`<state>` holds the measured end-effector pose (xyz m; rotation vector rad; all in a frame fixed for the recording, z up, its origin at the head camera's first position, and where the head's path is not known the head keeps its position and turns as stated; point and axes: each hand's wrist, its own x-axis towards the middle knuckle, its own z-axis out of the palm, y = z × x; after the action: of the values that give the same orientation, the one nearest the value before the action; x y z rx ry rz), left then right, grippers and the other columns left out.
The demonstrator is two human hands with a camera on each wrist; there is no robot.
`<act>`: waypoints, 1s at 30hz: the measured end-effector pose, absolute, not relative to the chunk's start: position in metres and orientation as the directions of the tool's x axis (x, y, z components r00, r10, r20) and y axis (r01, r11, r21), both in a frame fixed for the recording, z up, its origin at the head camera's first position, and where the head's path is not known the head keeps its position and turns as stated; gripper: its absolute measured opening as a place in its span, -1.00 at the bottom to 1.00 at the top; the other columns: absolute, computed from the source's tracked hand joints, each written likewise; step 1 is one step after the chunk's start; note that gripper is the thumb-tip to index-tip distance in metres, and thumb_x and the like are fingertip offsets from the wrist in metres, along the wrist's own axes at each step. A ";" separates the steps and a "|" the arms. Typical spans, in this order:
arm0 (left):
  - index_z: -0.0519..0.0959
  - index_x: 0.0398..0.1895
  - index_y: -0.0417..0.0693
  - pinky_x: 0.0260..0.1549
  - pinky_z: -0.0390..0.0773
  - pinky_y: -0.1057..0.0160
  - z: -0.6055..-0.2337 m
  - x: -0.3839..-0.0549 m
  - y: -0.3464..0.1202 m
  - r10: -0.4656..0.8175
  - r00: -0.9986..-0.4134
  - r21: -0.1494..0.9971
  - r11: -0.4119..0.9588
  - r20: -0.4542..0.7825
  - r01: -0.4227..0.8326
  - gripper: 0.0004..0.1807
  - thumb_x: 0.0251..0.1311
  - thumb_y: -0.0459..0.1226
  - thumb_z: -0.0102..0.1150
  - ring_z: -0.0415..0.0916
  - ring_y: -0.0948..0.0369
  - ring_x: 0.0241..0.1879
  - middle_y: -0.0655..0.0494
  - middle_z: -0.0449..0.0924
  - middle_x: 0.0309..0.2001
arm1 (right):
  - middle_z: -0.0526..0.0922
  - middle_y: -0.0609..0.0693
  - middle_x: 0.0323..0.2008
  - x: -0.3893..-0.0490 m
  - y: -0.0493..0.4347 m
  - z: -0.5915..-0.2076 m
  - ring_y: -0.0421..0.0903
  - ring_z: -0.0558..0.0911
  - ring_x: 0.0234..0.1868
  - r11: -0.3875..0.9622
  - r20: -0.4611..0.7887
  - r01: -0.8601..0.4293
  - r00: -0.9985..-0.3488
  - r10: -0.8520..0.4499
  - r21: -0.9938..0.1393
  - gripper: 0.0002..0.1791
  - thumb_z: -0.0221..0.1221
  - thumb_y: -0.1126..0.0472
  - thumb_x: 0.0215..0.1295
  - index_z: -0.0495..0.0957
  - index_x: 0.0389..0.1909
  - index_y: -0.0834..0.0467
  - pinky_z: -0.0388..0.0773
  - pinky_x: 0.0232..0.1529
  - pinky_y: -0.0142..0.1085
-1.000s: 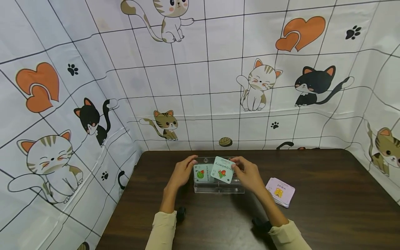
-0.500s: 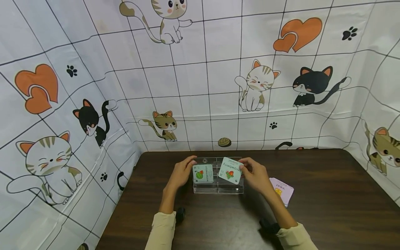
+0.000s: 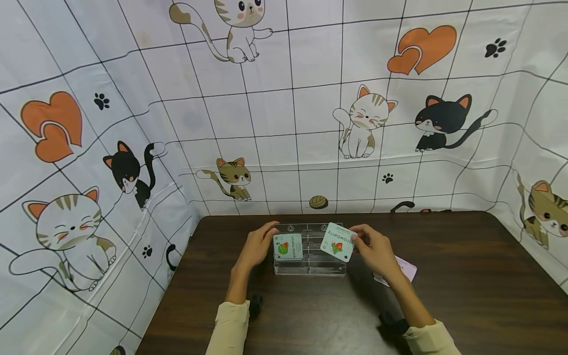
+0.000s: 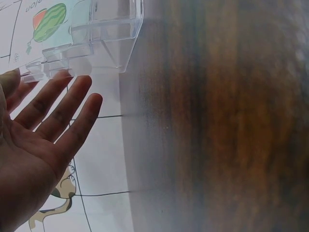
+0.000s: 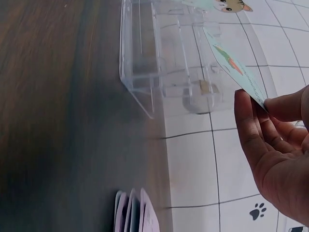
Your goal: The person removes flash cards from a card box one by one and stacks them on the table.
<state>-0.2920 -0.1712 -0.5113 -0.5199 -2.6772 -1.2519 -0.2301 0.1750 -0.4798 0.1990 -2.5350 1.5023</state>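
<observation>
A clear acrylic card holder [image 3: 310,268] with stepped rows stands on the brown table. A mint-green watermelon card [image 3: 288,247] sits in its left half. My left hand [image 3: 257,246] is at the holder's upper left corner; the left wrist view shows the thumb and index finger pinching its edge, the other fingers [image 4: 79,113] stretched out. My right hand [image 3: 374,249] pinches a mint-green strawberry card [image 3: 337,242] by its right edge between thumb and fingers. That card is tilted and overlaps the holder's right half in the head view; the right wrist view shows it raised off the rows.
A stack of pink cards [image 3: 407,268] lies on the table [image 3: 479,276] to the right, partly hidden behind my right forearm. Several cards [image 5: 137,212] show edge-on in the right wrist view. A white cat-print cloth [image 3: 275,113] hangs behind the table.
My right hand has moved the strawberry card to the right, off the watermelon card and over the holder's right half. My left hand has stayed at the holder's corner.
</observation>
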 end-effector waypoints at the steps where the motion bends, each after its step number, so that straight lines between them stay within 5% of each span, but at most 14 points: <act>1: 0.54 0.47 -0.04 0.26 0.59 -0.26 -0.511 -0.292 -0.171 0.251 -0.928 0.714 0.593 0.274 0.371 -0.57 0.71 -0.14 -0.04 0.67 -0.12 0.23 -0.18 0.71 0.27 | 0.76 0.23 -0.17 -0.230 0.177 -0.480 0.11 0.79 -0.27 0.480 0.230 -0.211 -0.973 -0.019 -0.851 -0.73 0.19 0.33 0.60 0.62 0.20 0.31 0.70 -0.30 -0.38; 11: 0.54 0.47 -0.03 0.22 0.62 -0.24 -0.513 -0.293 -0.171 0.268 -0.921 0.698 0.602 0.282 0.389 -0.58 0.72 -0.15 -0.05 0.69 -0.12 0.21 -0.17 0.73 0.24 | 0.76 0.23 -0.16 -0.224 0.195 -0.484 0.10 0.80 -0.27 0.506 0.231 -0.201 -0.973 -0.004 -0.839 -0.73 0.20 0.35 0.58 0.61 0.20 0.33 0.70 -0.30 -0.42; 20: 0.54 0.47 -0.06 0.11 0.61 -0.15 -0.511 -0.292 -0.172 0.250 -0.930 0.713 0.598 0.269 0.366 -0.57 0.71 -0.17 -0.03 0.65 0.01 0.03 -0.13 0.74 0.22 | 0.76 0.26 -0.13 -0.219 0.211 -0.486 0.06 0.80 -0.28 0.514 0.216 -0.183 -0.976 0.004 -0.838 -0.70 0.18 0.34 0.60 0.58 0.24 0.33 0.76 -0.27 -0.25; 30: 0.55 0.46 -0.03 0.21 0.61 -0.24 -0.511 -0.292 -0.171 0.251 -0.926 0.707 0.598 0.281 0.377 -0.58 0.71 -0.14 -0.04 0.69 -0.08 0.18 -0.11 0.76 0.20 | 0.76 0.28 -0.07 -0.210 0.228 -0.488 -0.10 0.81 -0.27 0.504 0.180 -0.147 -0.984 0.017 -0.851 -0.66 0.17 0.27 0.63 0.56 0.28 0.33 0.78 -0.25 -0.26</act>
<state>-0.2916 -0.1706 -0.5114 -0.5281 -2.6697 -1.2349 -0.2104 0.2276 -0.4882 0.1126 -2.5781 1.4830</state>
